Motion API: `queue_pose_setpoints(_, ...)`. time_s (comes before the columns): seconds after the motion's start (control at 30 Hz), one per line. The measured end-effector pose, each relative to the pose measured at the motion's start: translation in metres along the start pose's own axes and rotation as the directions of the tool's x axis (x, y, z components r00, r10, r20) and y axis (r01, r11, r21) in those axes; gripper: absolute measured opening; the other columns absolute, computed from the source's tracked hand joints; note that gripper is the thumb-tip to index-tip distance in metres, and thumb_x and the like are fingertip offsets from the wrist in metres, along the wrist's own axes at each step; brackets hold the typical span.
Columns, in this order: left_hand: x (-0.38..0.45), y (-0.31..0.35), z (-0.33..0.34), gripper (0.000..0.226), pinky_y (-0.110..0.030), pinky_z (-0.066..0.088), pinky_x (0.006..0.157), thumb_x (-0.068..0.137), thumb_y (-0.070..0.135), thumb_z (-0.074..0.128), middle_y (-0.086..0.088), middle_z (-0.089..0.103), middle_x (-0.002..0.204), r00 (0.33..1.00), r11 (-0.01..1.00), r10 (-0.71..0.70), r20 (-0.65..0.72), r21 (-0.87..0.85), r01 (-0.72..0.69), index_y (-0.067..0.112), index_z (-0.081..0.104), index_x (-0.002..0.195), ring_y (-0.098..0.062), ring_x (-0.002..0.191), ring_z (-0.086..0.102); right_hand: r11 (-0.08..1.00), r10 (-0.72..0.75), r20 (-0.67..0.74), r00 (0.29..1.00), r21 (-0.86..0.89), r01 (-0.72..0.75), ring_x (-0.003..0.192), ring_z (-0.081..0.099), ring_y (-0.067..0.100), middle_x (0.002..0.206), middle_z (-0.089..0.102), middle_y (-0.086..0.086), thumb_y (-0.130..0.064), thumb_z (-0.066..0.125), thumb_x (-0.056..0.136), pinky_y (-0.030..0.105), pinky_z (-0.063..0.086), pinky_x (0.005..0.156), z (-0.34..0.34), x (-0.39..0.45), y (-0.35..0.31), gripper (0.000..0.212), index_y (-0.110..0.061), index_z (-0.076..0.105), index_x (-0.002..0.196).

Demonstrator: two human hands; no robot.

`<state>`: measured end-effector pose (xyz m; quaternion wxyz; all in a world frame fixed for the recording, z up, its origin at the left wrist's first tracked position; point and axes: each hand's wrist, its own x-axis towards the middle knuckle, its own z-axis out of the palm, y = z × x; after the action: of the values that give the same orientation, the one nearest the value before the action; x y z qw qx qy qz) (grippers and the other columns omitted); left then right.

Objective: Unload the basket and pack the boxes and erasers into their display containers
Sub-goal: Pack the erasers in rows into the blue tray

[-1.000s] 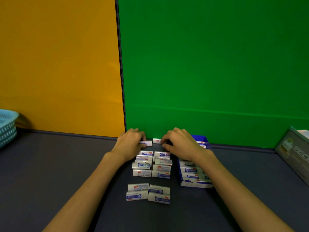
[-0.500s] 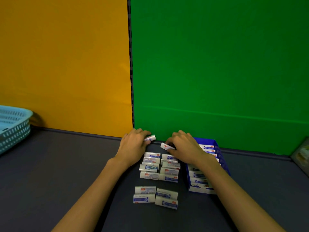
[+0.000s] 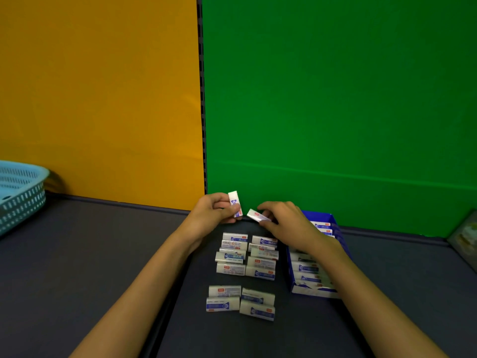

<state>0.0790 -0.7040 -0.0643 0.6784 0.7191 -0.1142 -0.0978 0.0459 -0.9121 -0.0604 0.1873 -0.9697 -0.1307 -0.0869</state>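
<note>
Dark grey tabletop (image 3: 77, 254) before orange wall (image 3: 98, 99) and green wall (image 3: 335, 99).

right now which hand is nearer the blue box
Right. The right hand holds an eraser just beside the blue box; the left hand is farther left.

free: tabletop (image 3: 90, 254) left of erasers | blocked: eraser rows (image 3: 246, 254) centre, blue container (image 3: 333, 254) right
</note>
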Motion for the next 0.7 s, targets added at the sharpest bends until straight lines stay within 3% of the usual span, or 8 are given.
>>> queue_pose_setpoints(0.07,-0.003,0.003,0.001,0.024,-0.028,0.06,0.082,0.089,0.008,0.07,-0.022,0.072,0.098,1.0,0.995,-0.013,0.027,-0.094,0.015,-0.006,0.063,0.108,-0.028,0.097,0.073,0.998,0.013,-0.031,0.999,0.059,-0.011,0.096,0.066,0.016,0.108,0.072,-0.003,-0.019,0.065,0.094,0.039,0.053,0.089,-0.006,-0.003,0.0,0.037,-0.016,0.061,0.131)
queue_pose_setpoints(0.2,-0.005,0.006,0.002,0.025,-0.029,0.061,0.08,0.088,0.005,0.069,-0.016,0.072,0.092,0.998,0.976,-0.02,0.056,-0.215,0.032,0.003,0.063,0.112,-0.03,0.094,0.073,0.979,0.062,-0.057,0.996,0.2,-0.05,0.082,0.067,0.003,0.096,0.072,-0.008,-0.013,0.068,0.086,0.031,0.056,0.085,-0.021,-0.013,-0.002,0.043,-0.015,0.064,0.129)
queue_pose_setpoints(0.4,-0.007,0.006,-0.001,0.034,-0.023,0.056,0.076,0.07,0.013,0.08,-0.007,0.077,0.093,0.997,0.988,0.013,0.07,-0.157,-0.001,0.008,0.065,0.1,-0.016,0.089,0.072,0.952,0.083,-0.037,0.996,0.3,-0.068,0.077,0.065,0.002,0.086,0.071,-0.01,-0.004,0.071,0.074,0.018,0.056,0.072,-0.033,-0.03,-0.004,0.034,-0.02,0.075,0.104)
queue_pose_setpoints(0.6,-0.006,0.003,0.001,0.032,-0.022,0.057,0.071,0.069,0.002,0.085,-0.009,0.074,0.089,0.997,0.998,0.066,0.043,0.021,-0.067,0.012,0.065,0.091,-0.014,0.077,0.07,0.959,0.04,-0.034,0.999,0.284,-0.029,0.086,0.064,0.005,0.097,0.069,-0.007,-0.009,0.081,0.079,0.023,0.055,0.076,-0.035,-0.039,0.005,0.03,-0.02,0.075,0.106)
queue_pose_setpoints(0.7,-0.008,0.002,0.005,0.033,-0.024,0.058,0.071,0.069,0.003,0.086,-0.007,0.074,0.092,0.995,0.995,0.065,0.079,0.065,-0.07,0.01,0.068,0.097,-0.015,0.079,0.071,0.959,0.043,-0.027,0.999,0.281,-0.033,0.087,0.063,0.004,0.099,0.068,-0.01,-0.014,0.081,0.081,0.023,0.055,0.077,-0.037,-0.043,0.013,0.028,-0.024,0.073,0.107)
